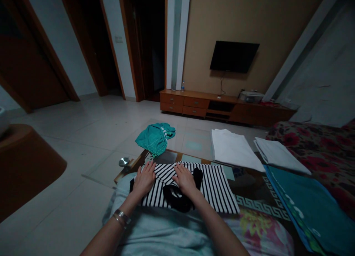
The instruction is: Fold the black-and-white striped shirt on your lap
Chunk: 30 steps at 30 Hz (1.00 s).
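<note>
A black-and-white striped shirt (215,187) lies spread on the low table before me, its black collar facing my side. My left hand (145,179) rests flat on the shirt's left part, fingers stretched out. Near the middle, just above the collar, my right hand (185,180) presses flat on the fabric with its fingers extended. Neither hand grips anything. Under the near edge of the shirt is a pale green cloth (166,230) with a flower print at its right.
A crumpled teal garment (152,137) sits at the table's far left. Folded white cloths (234,149) and a folded teal garment (313,208) lie to the right. A glass-topped table (249,182) carries them. Beyond are a flowered sofa (318,141) and a TV cabinet (194,102).
</note>
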Available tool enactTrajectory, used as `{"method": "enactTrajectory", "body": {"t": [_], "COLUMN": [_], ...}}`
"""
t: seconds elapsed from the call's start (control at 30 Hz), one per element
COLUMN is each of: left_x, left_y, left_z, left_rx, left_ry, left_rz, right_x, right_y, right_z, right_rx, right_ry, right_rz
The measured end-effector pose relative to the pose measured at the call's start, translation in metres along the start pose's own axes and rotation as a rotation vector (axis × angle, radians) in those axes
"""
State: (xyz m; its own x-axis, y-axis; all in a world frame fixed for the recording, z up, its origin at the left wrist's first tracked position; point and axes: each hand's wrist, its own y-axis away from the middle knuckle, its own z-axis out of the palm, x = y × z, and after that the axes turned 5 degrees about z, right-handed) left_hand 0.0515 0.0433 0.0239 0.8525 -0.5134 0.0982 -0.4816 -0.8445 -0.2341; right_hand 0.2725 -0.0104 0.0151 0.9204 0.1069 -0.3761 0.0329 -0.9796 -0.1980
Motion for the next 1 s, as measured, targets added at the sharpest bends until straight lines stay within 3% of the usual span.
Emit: {"method": "enactTrajectory", "body": {"t": [0.23,0.4,0.5,0.6,0.73,0.8,0.9,1.0], "left_x": [-0.009,-0.012,0.009,0.05,0.099,0.108,0.105,0.1], "left_y": [-0.012,-0.025,-0.026,-0.021,-0.008,-0.004,-0.002,-0.004], "left_z": [0.001,-0.003,-0.015,-0.022,-0.012,-0.002,0.009,0.011], "left_rx": [0.006,-0.028,0.002,0.021,-0.099,-0.166,-0.189,-0.189], "left_ry": [-0.013,-0.077,-0.108,-0.052,0.054,0.07,0.072,0.094], "left_rz": [0.069,0.147,0.212,0.362,0.614,0.681,0.701,0.696], "right_x": [0.016,0.024,0.03,0.04,0.05,0.057,0.075,0.095], "right_y": [0.025,0.028,0.028,0.034,0.04,0.043,0.058,0.091], "right_z": [-0.007,-0.019,-0.033,-0.036,-0.022,-0.023,-0.044,-0.075], "right_rx": [0.126,0.123,0.206,0.295,0.234,0.229,0.304,0.384], "right_ry": [0.032,0.017,-0.037,-0.047,-0.087,-0.152,-0.193,-0.009], "right_rz": [0.026,0.051,0.103,0.18,0.228,0.227,0.309,0.65]}}
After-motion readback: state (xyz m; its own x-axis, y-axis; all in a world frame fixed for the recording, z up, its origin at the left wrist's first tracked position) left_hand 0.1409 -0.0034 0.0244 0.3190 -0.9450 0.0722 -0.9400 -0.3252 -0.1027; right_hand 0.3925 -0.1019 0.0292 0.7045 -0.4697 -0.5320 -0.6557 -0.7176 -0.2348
